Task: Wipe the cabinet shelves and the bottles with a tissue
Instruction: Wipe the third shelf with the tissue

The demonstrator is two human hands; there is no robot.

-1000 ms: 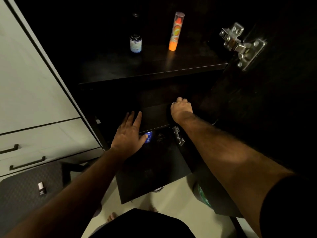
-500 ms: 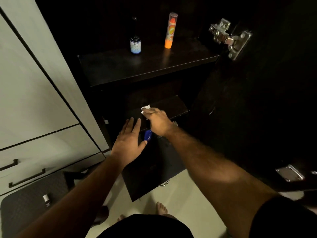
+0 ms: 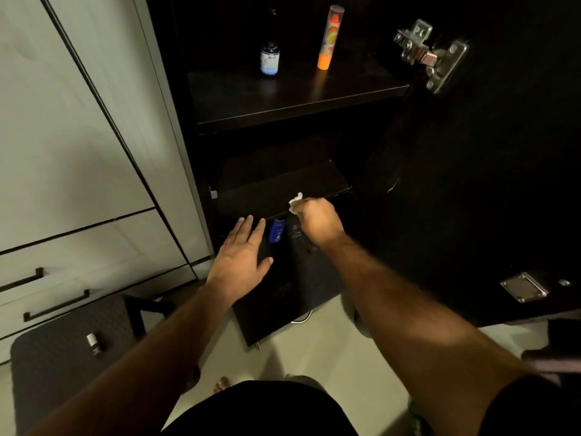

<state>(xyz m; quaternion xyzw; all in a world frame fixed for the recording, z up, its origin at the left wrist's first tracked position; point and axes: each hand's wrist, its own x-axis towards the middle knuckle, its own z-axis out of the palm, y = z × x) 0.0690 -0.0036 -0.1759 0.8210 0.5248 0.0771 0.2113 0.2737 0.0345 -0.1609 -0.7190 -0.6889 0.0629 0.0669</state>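
My right hand (image 3: 316, 220) grips a crumpled white tissue (image 3: 295, 203) at the front edge of the dark middle shelf (image 3: 276, 187). My left hand (image 3: 242, 259) hovers with straight fingers just left of a small blue bottle (image 3: 276, 230) that stands on the lower shelf (image 3: 292, 278). On the upper shelf (image 3: 283, 96) stand a dark bottle with a blue-white label (image 3: 269, 59) and a tall orange tube (image 3: 328, 37).
The open dark cabinet door (image 3: 487, 184) with a metal hinge (image 3: 430, 55) hangs on the right. White drawers with black handles (image 3: 56, 305) are on the left. A dark stool (image 3: 63, 350) with a small bottle (image 3: 93, 343) on it stands at lower left.
My right hand has drawn back from the right side of the middle shelf to its front edge, with the tissue now showing. My left hand has barely moved.
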